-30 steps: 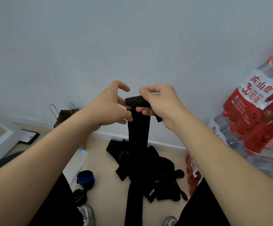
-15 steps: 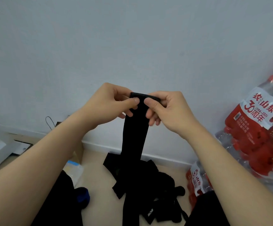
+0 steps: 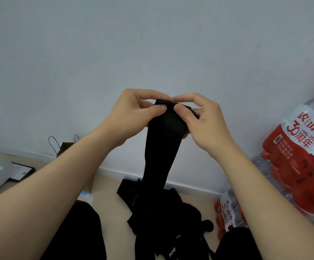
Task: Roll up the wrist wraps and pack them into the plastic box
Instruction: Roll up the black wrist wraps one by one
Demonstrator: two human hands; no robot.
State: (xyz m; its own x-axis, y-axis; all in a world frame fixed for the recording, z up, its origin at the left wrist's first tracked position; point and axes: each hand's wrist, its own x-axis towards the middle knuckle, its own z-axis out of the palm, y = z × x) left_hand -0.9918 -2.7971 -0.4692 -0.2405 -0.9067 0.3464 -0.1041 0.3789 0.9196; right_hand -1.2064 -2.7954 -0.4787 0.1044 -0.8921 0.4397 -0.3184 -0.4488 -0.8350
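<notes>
The lower end of the wrap (image 3: 161, 151) is blending into the black pile (image 3: 163, 212) on the floor (image 3: 113, 218), hard to tell apart there. Bottle packs (image 3: 302, 147) are running off the right edge. The left hand (image 3: 131, 113) and right hand (image 3: 203, 124) are each pinching the wrap's folded top edge, thumbs in front, forefingers over it, with the strip hanging below.
</notes>
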